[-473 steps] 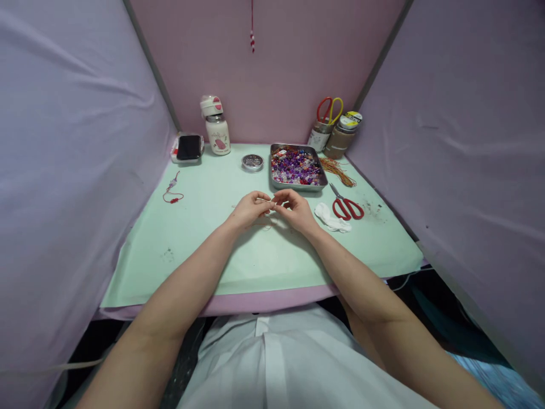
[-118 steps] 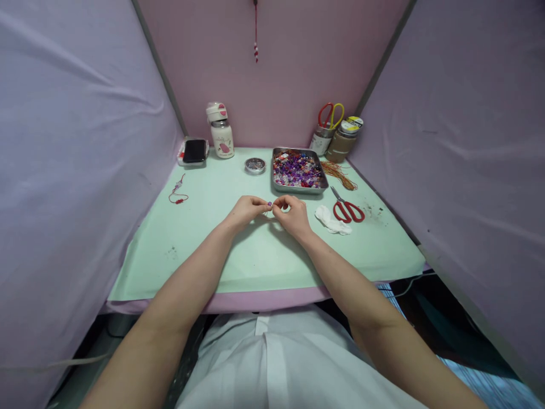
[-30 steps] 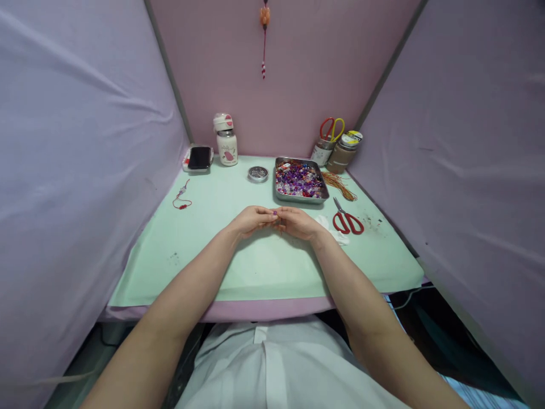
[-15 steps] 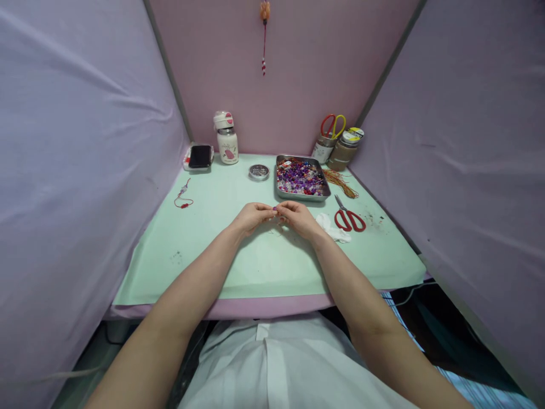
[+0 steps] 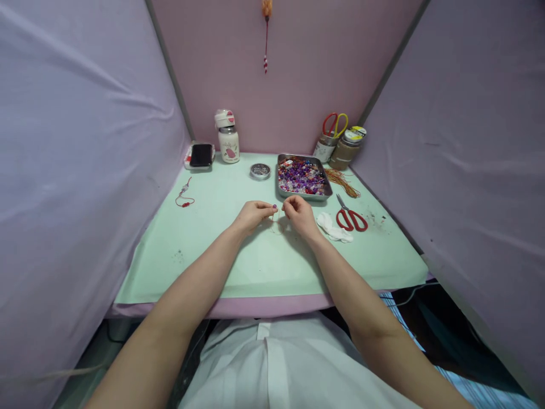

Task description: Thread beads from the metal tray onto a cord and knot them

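Note:
Between thumb and fingertips of my left hand (image 5: 254, 216) is a small purple bead (image 5: 275, 207), held above the pale green mat. A thin reddish cord (image 5: 276, 220) hangs in a loose loop just below the bead, between the two hands. My right hand (image 5: 300, 216) is a short way to the right, its thumb and forefinger pinched together. Whatever is in that pinch is too small to make out. Just beyond the right hand stands a metal tray (image 5: 307, 197) full of purple, clear and reddish beads.
Red-handled scissors (image 5: 351, 219) and a crumpled white cloth (image 5: 334, 228) lie right of my hands. Behind are a small round container (image 5: 260, 171), a bottle (image 5: 229, 139), jars (image 5: 346, 152) and brown cords (image 5: 343, 183). A red beaded cord (image 5: 184, 196) lies left.
My hands were together at the bead; my right hand has moved slightly right, away from it. The bead stays in my left fingers, and the cord loop now shows between them.

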Action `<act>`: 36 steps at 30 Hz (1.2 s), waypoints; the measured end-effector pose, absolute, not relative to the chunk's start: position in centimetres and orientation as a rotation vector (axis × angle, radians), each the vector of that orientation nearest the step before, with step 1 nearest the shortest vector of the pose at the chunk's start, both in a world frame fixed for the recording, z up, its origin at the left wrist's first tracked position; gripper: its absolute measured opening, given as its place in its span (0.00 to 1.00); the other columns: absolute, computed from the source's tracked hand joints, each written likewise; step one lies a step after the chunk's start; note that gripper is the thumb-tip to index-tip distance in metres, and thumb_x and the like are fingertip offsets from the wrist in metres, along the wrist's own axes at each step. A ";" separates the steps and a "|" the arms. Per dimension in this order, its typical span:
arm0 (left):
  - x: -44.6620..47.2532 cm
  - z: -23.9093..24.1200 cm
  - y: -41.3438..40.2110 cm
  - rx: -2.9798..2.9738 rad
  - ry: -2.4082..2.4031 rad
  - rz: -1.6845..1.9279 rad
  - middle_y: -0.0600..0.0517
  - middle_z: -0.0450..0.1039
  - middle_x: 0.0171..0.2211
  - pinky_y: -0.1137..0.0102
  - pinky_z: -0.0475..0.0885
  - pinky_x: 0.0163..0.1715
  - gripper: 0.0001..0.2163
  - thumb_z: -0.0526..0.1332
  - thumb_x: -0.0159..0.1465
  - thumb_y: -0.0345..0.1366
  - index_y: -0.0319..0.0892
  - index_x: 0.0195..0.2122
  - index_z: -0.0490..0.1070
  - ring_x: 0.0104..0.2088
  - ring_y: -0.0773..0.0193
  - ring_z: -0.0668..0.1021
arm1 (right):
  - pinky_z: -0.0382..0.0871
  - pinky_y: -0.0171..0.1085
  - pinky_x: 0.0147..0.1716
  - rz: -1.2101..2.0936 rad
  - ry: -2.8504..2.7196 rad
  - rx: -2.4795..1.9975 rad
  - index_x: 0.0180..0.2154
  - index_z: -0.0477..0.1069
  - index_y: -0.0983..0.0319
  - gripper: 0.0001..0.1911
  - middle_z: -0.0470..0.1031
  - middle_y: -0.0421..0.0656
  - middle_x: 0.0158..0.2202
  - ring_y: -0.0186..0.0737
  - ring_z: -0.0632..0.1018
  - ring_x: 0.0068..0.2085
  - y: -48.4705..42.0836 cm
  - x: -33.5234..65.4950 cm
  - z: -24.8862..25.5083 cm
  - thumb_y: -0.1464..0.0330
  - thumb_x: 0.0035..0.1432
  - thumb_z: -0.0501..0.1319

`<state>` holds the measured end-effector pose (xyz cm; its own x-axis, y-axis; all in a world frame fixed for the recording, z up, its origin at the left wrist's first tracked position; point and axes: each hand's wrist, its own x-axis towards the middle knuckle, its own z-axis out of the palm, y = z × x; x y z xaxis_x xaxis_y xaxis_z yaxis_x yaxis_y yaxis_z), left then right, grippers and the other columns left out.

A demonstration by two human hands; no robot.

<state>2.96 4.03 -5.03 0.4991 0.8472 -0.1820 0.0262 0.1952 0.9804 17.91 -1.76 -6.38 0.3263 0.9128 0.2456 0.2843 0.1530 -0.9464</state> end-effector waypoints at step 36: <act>3.2 -5.7 4.3 1.210 0.877 0.711 0.47 0.76 0.26 0.69 0.68 0.29 0.15 0.73 0.41 0.39 0.36 0.27 0.77 0.26 0.67 0.74 | 0.65 0.39 0.37 0.273 -1.388 -1.446 0.28 0.70 0.60 0.07 0.70 0.42 0.31 0.38 0.71 0.34 -2.6 17.6 -6.0 0.68 0.58 0.57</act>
